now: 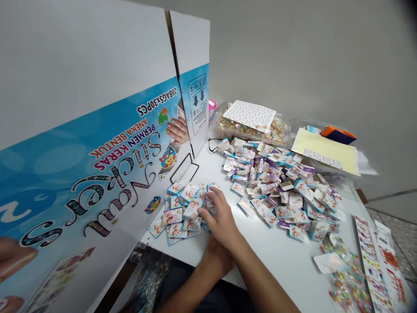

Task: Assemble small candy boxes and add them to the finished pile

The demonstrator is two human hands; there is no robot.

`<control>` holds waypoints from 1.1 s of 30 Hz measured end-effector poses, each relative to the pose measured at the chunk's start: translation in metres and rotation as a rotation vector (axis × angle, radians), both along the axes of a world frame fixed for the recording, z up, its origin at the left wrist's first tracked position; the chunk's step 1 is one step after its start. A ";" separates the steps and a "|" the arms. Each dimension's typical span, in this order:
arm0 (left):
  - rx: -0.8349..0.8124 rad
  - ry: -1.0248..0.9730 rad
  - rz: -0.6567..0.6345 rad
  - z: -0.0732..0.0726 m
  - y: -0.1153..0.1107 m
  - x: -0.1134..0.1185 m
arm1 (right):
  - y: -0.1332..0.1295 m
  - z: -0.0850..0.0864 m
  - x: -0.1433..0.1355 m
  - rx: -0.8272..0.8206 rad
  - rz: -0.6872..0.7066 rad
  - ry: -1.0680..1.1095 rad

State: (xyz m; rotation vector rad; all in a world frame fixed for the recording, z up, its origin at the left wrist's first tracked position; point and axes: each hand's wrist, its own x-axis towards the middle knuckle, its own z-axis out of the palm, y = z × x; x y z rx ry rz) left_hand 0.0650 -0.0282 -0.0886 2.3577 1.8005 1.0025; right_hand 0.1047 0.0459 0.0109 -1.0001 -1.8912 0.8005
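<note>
My right hand (223,214) reaches over the left pile of small printed cardboard boxes (182,208). Its thumb and fingers curve around a small box (209,206) at the pile's right side, partly hidden by the fingers. Beneath my right wrist, near the table's front edge, is my left hand (217,257); its fingers are hidden, so what they hold does not show. The boxes in this pile are white and blue with a picture of a hand.
A large printed carton (130,130) walls off the left, with a black wire stand (185,168) beside it. Many more small boxes (280,187) cover the table's (260,256) middle. Behind are a clear tray of wrapped candy (276,130) and a yellow sheet (325,150). Candy packets (350,282) and sticker sheets (374,265) lie right.
</note>
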 end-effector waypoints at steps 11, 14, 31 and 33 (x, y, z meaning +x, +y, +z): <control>-0.036 -0.044 -0.143 0.016 -0.007 -0.008 | -0.104 -0.048 0.162 0.083 -0.511 -0.260; -0.022 -0.033 -0.233 0.025 -0.004 -0.014 | -0.138 -0.058 0.232 0.169 -0.759 -0.371; 0.259 0.139 -0.491 0.005 0.015 -0.026 | -0.063 -0.002 0.530 -0.466 -0.681 -1.018; 0.305 0.165 -0.508 0.007 0.018 -0.027 | -0.049 -0.013 0.538 -0.501 -0.570 -0.990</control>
